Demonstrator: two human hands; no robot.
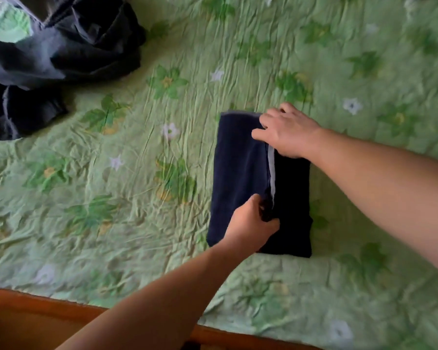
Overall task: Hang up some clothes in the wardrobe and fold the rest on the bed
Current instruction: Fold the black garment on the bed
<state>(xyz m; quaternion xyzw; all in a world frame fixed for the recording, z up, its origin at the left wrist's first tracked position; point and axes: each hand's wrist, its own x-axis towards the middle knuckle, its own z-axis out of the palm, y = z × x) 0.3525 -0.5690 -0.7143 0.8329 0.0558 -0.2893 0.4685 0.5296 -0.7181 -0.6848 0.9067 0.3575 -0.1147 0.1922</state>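
A dark navy garment (240,173) with a pale stripe lies folded into a narrow rectangle on the green flowered bedspread (137,198). My left hand (250,223) pinches the folded edge at the garment's near end, fingers curled round the cloth. At the far end, my right hand (287,131) grips the same edge, its fingers curled on the fabric. The right half of the garment lies flat and dark beneath my right wrist.
A heap of unfolded dark clothes (48,59) lies at the far left of the bed. The bed's wooden frame (36,319) runs along the near edge. No wardrobe is in view.
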